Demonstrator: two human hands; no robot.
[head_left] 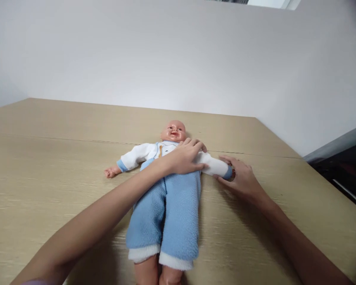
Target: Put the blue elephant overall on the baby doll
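Observation:
A baby doll (173, 131) lies on its back, dressed in a white top and fuzzy blue trousers (180, 213) with white cuffs. My left hand (190, 156) rests across the doll's chest and the shoulder on the right side, its fingers curved round the upper sleeve. Around the blue-cuffed end of that white sleeve (215, 166) is my right hand (239, 174), with thumb below and fingers above; the doll's hand there is mostly hidden. The other doll arm (135, 156) stretches out to the left, its small hand bare.
A light wooden table (62, 158) with a thin seam lies under the doll. Behind it stands a pale wall (136, 55). Dark items (347, 170) show beyond the table's right edge.

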